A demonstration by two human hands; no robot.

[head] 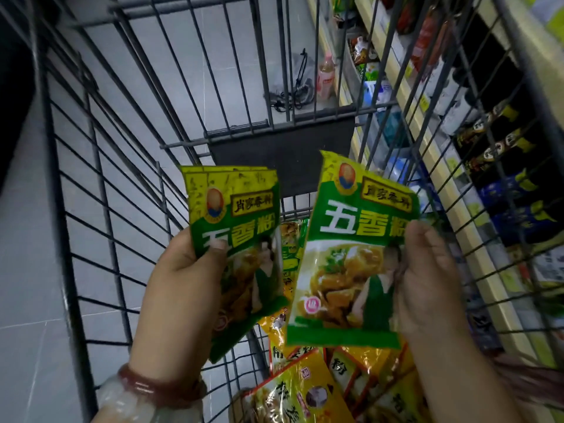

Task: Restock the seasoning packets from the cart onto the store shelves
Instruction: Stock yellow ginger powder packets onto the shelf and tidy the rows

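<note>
Right now the left hand [183,279] pinches a small stack of green packets [236,239] and the right hand [427,279] is closed on a single green packet [351,254], both above the cart [91,178] (yellow packets [305,392] lie below); the thin left stack could fan out and slip, judging by the thumb-only grip

Dim, flat indoor light; soft overall blur; wide-angle bending at edges; shelves [476,123] dark, smeared at right.

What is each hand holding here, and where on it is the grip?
Left hand: a small stack of green packets, pinched at its left edge. Right hand: one green packet, grip on its right edge.
</note>
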